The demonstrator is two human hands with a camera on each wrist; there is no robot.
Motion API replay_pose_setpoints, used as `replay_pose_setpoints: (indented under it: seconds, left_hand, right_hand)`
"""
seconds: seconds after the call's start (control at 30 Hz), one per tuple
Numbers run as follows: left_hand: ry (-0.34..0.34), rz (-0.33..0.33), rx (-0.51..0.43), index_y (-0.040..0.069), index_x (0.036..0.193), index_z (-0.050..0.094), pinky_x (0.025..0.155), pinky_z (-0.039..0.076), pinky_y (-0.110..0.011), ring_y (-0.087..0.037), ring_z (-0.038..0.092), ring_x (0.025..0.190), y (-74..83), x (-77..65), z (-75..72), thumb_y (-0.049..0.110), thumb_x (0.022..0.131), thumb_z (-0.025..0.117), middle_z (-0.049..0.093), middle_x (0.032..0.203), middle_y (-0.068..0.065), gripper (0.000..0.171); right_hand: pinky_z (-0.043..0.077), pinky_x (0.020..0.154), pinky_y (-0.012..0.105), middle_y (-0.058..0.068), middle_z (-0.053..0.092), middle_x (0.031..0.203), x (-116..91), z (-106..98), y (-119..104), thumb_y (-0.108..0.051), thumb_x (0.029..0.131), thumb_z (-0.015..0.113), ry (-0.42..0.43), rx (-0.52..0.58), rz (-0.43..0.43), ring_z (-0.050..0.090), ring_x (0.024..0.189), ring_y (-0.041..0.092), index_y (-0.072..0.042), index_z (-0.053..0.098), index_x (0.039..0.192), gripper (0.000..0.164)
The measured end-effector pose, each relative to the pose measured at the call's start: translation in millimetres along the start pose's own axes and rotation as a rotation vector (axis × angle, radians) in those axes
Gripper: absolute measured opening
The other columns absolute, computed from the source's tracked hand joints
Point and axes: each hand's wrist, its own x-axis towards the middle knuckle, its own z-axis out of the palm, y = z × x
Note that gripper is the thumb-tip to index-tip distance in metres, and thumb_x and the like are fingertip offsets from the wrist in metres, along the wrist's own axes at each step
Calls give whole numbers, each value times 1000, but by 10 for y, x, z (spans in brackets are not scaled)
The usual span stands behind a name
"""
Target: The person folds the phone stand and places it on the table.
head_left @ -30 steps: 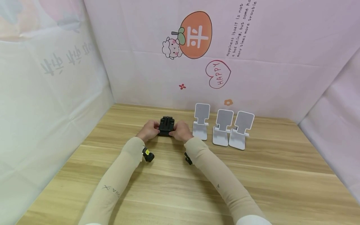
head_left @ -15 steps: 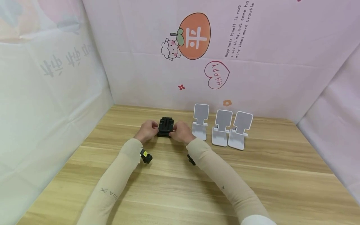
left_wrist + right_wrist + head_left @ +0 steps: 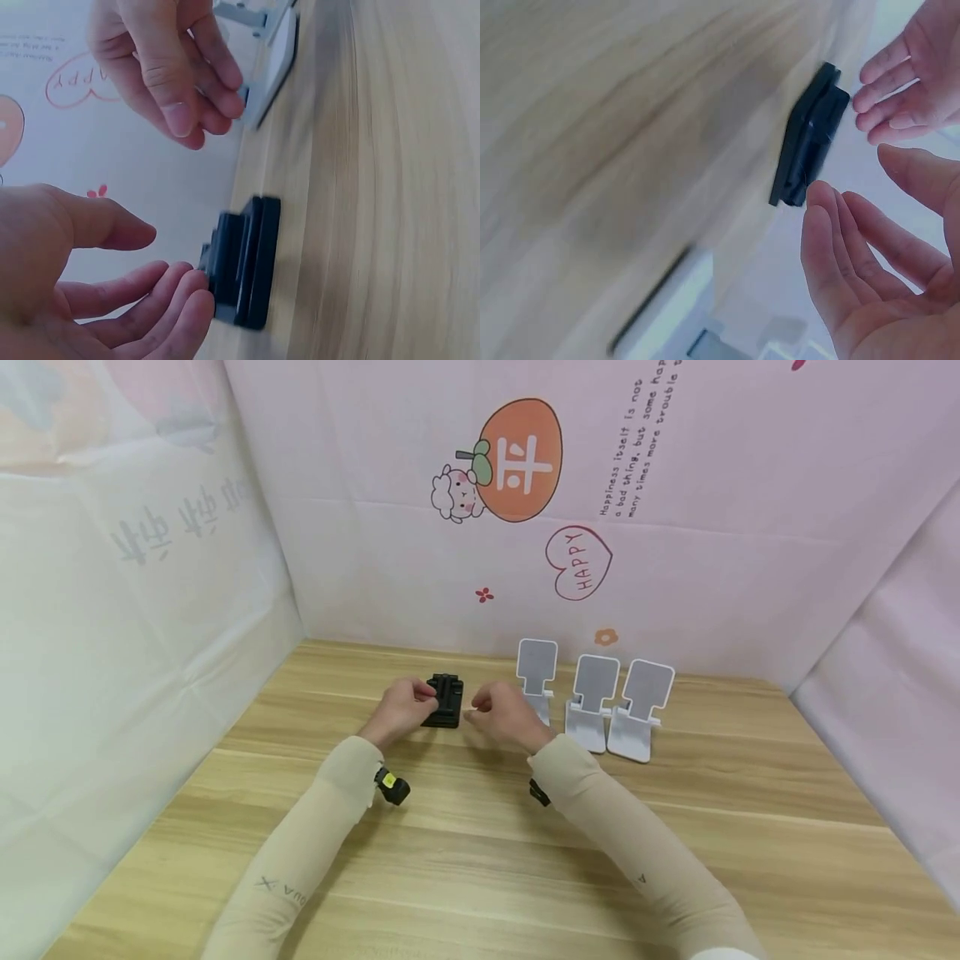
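Observation:
A black folded phone stand [image 3: 449,700] lies flat on the table towards the back. My left hand [image 3: 405,706] is at its left side, and in the head view its fingertips overlap the stand. In the left wrist view the loosely bent fingers [image 3: 180,300] are right at the stand's edge, with the thumb well apart from them. To the right of the stand, my right hand [image 3: 506,714] is held in the air with relaxed fingers and nothing in its grasp. It partly hides the nearest white phone stand [image 3: 537,662].
Two more white phone stands, one in the middle [image 3: 597,681] and one at the right [image 3: 648,685], stand unfolded in the same row. A printed cloth [image 3: 420,577] rises behind the wooden table [image 3: 465,877], and white cloth [image 3: 135,635] hangs at the left.
My right hand has let go of the black phone stand and drawn away to the right. The left hand's fingers have come up over the stand's left part. The black stand stays in place.

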Motion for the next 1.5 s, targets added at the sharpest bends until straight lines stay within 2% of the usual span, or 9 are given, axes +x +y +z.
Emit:
replay_pose_setpoints:
  seconds: [0.13, 0.4, 0.6, 0.83, 1.0, 1.17, 1.27, 1.4, 1.5]
  left_hand:
    - [-34, 30, 3, 5, 126, 58, 95, 51, -39, -25, 59, 112, 77, -18, 68, 24, 96, 57, 63, 119, -9, 36]
    - [-105, 99, -26, 3, 126, 58, 94, 52, -37, -22, 60, 110, 219, -44, 230, 23, 94, 58, 63, 117, -8, 37]
    - [-165, 150, -11, 2, 126, 58, 95, 51, -37, -20, 62, 104, 285, -34, 372, 21, 93, 59, 65, 113, -8, 38]
    - [-217, 133, -41, 1, 127, 57, 94, 51, -36, -20, 61, 104, 345, -10, 539, 20, 93, 58, 64, 114, -8, 39]
    - [-252, 128, -85, -1, 129, 54, 91, 53, -34, -23, 62, 104, 343, 27, 633, 18, 94, 57, 63, 115, -10, 40]
    - [-249, 111, -112, -1, 131, 53, 91, 52, -34, -25, 62, 105, 346, 75, 701, 19, 94, 57, 64, 113, -10, 42]
    - [-236, 99, -116, -2, 131, 53, 93, 52, -36, -23, 61, 106, 362, 101, 739, 21, 94, 58, 64, 114, -10, 44]
    - [-230, 83, -128, -2, 132, 52, 96, 51, -38, -22, 59, 108, 389, 134, 797, 22, 94, 58, 62, 118, -11, 45]
    - [-232, 81, -130, -1, 131, 52, 96, 51, -39, -22, 59, 109, 412, 153, 835, 23, 95, 57, 62, 119, -11, 43]
  right_hand:
    - [57, 84, 32, 8, 72, 106, -75, -142, 14, -26, 89, 69, 17, -34, -31, 67, 96, 18, -4, 68, 114, 33]
    - [58, 84, 35, 8, 72, 106, -193, -435, 115, -29, 91, 67, 56, -102, -73, 69, 96, 19, -5, 68, 114, 33]
    - [58, 84, 38, 10, 71, 106, -234, -620, 211, -29, 91, 67, 70, -75, -66, 68, 97, 22, -3, 67, 115, 35]
    - [58, 84, 40, 17, 71, 105, -219, -877, 277, -20, 90, 68, 157, -97, -96, 69, 97, 28, 4, 67, 113, 33]
    - [57, 88, 42, 19, 69, 109, -174, -1071, 288, -20, 90, 67, 178, -141, -57, 67, 101, 30, 4, 65, 116, 35]
    - [54, 91, 44, 18, 68, 111, -84, -1230, 313, -21, 91, 66, 191, -203, -48, 65, 104, 30, 4, 64, 117, 36]
    - [48, 97, 47, 19, 69, 110, -17, -1296, 330, -20, 90, 67, 207, -251, -67, 65, 103, 31, 4, 65, 116, 35]
    - [46, 96, 49, 20, 69, 110, 86, -1358, 354, -20, 90, 67, 199, -303, -74, 63, 103, 33, 3, 65, 115, 35]
    - [50, 92, 49, 19, 68, 112, 165, -1388, 367, -20, 91, 66, 168, -332, -52, 62, 106, 33, 2, 64, 118, 34]
